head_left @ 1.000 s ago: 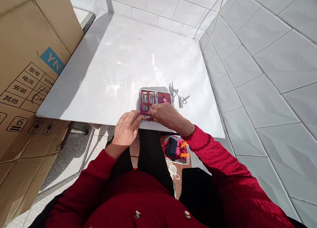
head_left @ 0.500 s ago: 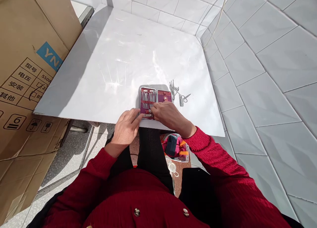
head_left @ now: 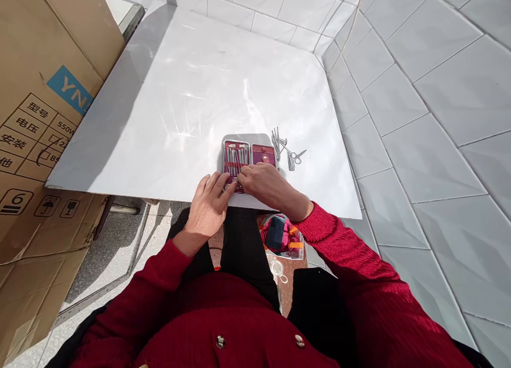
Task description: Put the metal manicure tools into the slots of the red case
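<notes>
A manicure case (head_left: 250, 154) with a dark red lining lies unfolded near the front edge of the table. Slim metal manicure tools (head_left: 236, 157) sit in a row under a red strap in its left half. My left hand (head_left: 207, 205) rests at the lower left corner of the case, fingers stretched out and thumb reaching over the lower compartment. The fingers of my right hand (head_left: 267, 186) are pinched together low in the case; what they hold is hidden. Right of the case lie small scissors (head_left: 296, 157), a nail clipper (head_left: 291, 163) and several loose metal tools (head_left: 276, 139).
The white table (head_left: 207, 54) meets tiled walls (head_left: 431, 91) at the back and right. A large cardboard box (head_left: 35, 160) stands along the left. Below the front edge, a clear bin (head_left: 297, 253) holds a dark phone (head_left: 275, 234) and pink and orange items.
My right fingers have shifted slightly left and lower within the case. My left thumb has moved a little farther right over its lower part. The loose tools stay put.
</notes>
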{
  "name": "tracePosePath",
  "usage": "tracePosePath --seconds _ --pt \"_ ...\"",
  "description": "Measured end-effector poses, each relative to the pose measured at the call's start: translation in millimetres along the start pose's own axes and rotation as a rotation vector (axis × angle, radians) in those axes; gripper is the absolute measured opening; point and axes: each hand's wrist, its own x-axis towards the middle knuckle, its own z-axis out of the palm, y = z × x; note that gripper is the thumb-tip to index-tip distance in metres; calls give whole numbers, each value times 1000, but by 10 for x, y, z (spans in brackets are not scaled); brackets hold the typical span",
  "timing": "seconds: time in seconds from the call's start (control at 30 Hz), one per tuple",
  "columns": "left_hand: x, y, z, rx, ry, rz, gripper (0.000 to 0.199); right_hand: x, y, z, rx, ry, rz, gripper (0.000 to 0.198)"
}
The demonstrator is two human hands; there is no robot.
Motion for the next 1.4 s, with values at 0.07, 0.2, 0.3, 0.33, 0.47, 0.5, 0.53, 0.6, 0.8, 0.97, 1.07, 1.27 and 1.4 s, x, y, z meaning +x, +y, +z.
tracePosePath --seconds 0.07,0.2,0.3,0.33,0.47,0.5,0.53,0.6,0.8,0.97,1.07,1.27,1.4 --pt "-10 -14 -2 -9 -5 12 57 14 8 16 13 35 -19 21" --pt "-33 -35 -16 -31 2 21 56 35 30 70 96 84 -15 19" --pt "-48 -52 -45 -47 27 -12 50 36 37 174 209 139 27 22" --pt "-47 -58 -59 -51 36 -27 49 32 35 225 255 177 42 23" --pt "7 -77 -115 -47 80 -41 45 9 -16 462 414 389 83 27" --pt "31 -80 -125 -47 90 -39 44 5 -39 519 438 438 91 28" --pt "57 -83 -130 -46 95 -38 44 4 -65 572 453 480 102 29" --pt "104 -94 -123 -34 94 -33 43 15 -119 671 459 554 140 30" --pt "115 -181 2 88 166 31 45 107 -210 872 459 693 218 22" --pt "100 -219 40 161 191 44 52 137 -204 866 426 664 231 17" --pt "113 -221 36 176 185 47 52 117 -194 845 416 660 220 15" --pt "121 -210 55 171 181 14 51 90 -182 858 478 689 218 16" --pt "146 -175 39 208 172 18 48 123 -147 900 541 750 178 25"
